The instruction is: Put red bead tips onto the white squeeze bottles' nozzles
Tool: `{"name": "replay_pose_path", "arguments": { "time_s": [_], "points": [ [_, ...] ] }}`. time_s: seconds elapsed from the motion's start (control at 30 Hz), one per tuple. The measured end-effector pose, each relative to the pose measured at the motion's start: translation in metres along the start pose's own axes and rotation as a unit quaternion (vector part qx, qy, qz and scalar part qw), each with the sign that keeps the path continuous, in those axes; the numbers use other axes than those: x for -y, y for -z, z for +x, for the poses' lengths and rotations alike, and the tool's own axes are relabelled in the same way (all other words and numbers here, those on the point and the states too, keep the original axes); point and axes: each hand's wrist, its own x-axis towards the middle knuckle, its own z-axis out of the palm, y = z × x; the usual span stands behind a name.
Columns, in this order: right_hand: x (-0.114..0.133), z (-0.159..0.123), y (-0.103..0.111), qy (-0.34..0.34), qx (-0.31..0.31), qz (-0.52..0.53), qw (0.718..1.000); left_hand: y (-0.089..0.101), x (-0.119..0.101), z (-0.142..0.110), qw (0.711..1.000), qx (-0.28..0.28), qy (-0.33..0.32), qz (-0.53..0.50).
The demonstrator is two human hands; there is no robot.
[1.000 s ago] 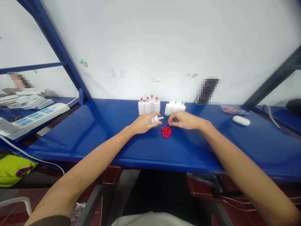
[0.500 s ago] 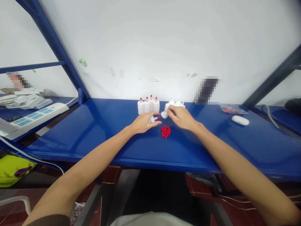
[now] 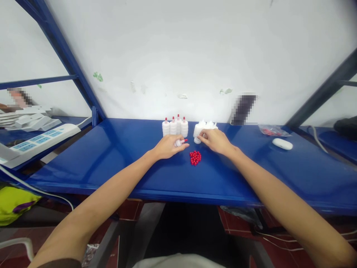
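Observation:
In my left hand (image 3: 169,146) lies a small white squeeze bottle (image 3: 178,143), its red-tipped nozzle pointing right between thumb and fingers. My right hand (image 3: 213,139) is closed in a pinch at a white nozzle cap (image 3: 197,140), wide end down. Just behind that cap stand white bottles (image 3: 198,129) with pointed white tops, partly hidden by the right hand. Several white bottles with red tips (image 3: 173,127) stand upright behind my left hand. A cluster of small red caps (image 3: 195,158) lies on the table between and below my hands.
The blue table (image 3: 111,156) meets a white wall. To the right lie a white oval case (image 3: 282,144) and a clear bag with red pieces (image 3: 272,130). A dark blurred-out object (image 3: 244,108) leans on the wall. A power strip (image 3: 41,143) and white boxes are at left.
My right hand has lowered slightly, and the white cap at its fingertips has turned from tilted left to wide end down. My left hand still holds the bottle, with its fingers closer together.

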Motion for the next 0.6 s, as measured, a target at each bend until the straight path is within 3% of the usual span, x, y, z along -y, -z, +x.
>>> {"name": "replay_pose_path", "arguments": {
  "time_s": [0.27,0.37,0.6],
  "points": [
    [0.007,0.000,-0.002,0.005,0.013,-0.010,1.000,0.002,0.001,0.000,1.000,-0.010,-0.004,-0.005],
    [0.010,-0.002,0.001,0.006,-0.013,-0.001,1.000,0.003,-0.002,0.000,1.000,-0.007,-0.003,-0.024],
    [0.032,-0.014,0.006,0.153,-0.032,0.155,0.976,0.002,-0.010,-0.002,0.999,-0.002,-0.032,0.007]
  ]
}}
